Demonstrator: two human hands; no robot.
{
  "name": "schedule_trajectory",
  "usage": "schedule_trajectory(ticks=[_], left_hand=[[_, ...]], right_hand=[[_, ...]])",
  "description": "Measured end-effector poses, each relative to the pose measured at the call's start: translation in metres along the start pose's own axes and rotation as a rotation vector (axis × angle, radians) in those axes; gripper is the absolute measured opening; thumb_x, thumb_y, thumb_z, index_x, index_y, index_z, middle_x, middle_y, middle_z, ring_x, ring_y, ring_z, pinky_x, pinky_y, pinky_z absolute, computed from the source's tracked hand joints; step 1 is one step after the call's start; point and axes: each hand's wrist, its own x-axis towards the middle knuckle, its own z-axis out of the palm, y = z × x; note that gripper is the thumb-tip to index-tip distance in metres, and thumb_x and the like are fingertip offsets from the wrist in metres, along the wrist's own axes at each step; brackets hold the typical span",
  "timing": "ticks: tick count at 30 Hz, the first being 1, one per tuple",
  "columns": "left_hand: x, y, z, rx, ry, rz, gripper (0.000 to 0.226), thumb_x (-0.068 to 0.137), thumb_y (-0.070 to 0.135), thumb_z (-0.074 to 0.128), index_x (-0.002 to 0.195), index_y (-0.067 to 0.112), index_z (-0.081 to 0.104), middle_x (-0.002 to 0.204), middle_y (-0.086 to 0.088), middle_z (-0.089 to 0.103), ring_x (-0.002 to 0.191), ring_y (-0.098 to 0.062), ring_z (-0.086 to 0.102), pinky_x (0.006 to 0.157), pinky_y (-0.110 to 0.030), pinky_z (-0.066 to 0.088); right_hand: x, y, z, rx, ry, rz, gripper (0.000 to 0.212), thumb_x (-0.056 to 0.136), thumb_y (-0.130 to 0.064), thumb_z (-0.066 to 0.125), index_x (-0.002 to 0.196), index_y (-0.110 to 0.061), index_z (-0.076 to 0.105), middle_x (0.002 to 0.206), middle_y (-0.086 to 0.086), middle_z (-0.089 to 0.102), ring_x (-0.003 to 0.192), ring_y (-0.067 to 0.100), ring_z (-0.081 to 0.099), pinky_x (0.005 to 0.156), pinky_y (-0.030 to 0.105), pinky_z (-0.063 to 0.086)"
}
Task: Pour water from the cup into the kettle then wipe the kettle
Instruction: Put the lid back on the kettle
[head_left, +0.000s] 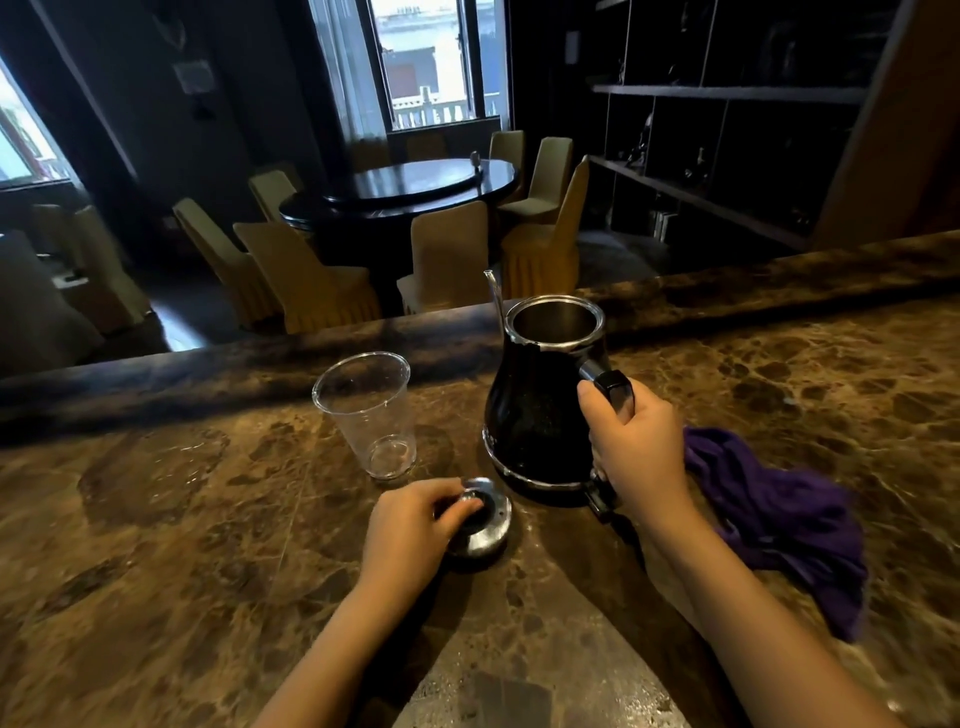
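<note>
Open kettle (540, 410) near far edge of surface (182, 519), handle gripped by right hand (641, 449); lid (480, 519) pinched by left hand (415, 525); empty cup (366, 410); purple cloth (779, 514).

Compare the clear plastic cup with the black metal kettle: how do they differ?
The clear plastic cup is see-through and looks empty; the black metal kettle is opaque and dark. The cup stands free and untouched, while the right hand grips the kettle's handle. The cup has plain walls; the kettle has a thin spout. Both stand upright and open-topped on the brown marble counter.
</note>
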Motion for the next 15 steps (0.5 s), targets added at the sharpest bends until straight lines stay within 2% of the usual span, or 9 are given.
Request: schedule_trajectory(ticks=[3,6,10,13,15], left_hand=[[0.019,0.030,-0.030,-0.113,0.183,0.073,0.014,0.079,0.030,0.061,0.090,0.038,0.061,0.087,0.022,0.063,0.079,0.014,0.058,0.069,-0.003,0.044],[0.053,0.074,-0.058,-0.135,0.264,0.176,0.009,0.080,0.041,0.052,0.082,0.037,0.060,0.076,0.021,0.061,0.074,0.006,0.060,0.061,-0.007,0.047],[0.109,0.114,-0.056,-0.012,0.258,0.288,0.018,0.085,0.032,0.058,0.085,0.016,0.066,0.077,0.006,0.064,0.068,-0.004,0.057,0.059,-0.012,0.042],[0.137,0.125,-0.034,0.033,0.198,0.300,0.020,0.084,0.030,0.061,0.081,0.011,0.064,0.080,-0.004,0.067,0.070,-0.013,0.057,0.063,-0.026,0.046],[0.145,0.123,-0.018,0.080,0.158,0.308,0.022,0.084,0.032,0.060,0.083,0.010,0.064,0.080,-0.005,0.067,0.072,-0.016,0.059,0.066,-0.033,0.049]], right_hand=[[0.000,-0.001,-0.001,-0.008,-0.004,0.010,0.034,0.084,-0.030,0.057,0.055,-0.022,0.042,0.054,0.010,0.043,0.049,0.025,0.042,0.049,0.041,0.039],[0.000,-0.001,-0.001,-0.043,0.001,-0.005,0.033,0.084,-0.031,0.057,0.055,-0.023,0.043,0.054,0.006,0.045,0.050,0.025,0.044,0.049,0.042,0.041],[0.001,0.000,-0.001,-0.059,0.013,-0.025,0.034,0.084,-0.030,0.057,0.054,-0.026,0.043,0.052,0.000,0.046,0.049,0.017,0.045,0.047,0.035,0.037],[0.001,0.002,-0.001,-0.067,0.022,-0.031,0.034,0.084,-0.031,0.058,0.053,-0.027,0.044,0.048,-0.008,0.044,0.043,0.004,0.041,0.043,0.020,0.032],[0.001,0.003,-0.001,-0.076,0.034,-0.033,0.036,0.084,-0.029,0.058,0.052,-0.027,0.043,0.047,-0.009,0.042,0.042,0.003,0.040,0.040,0.015,0.030]])
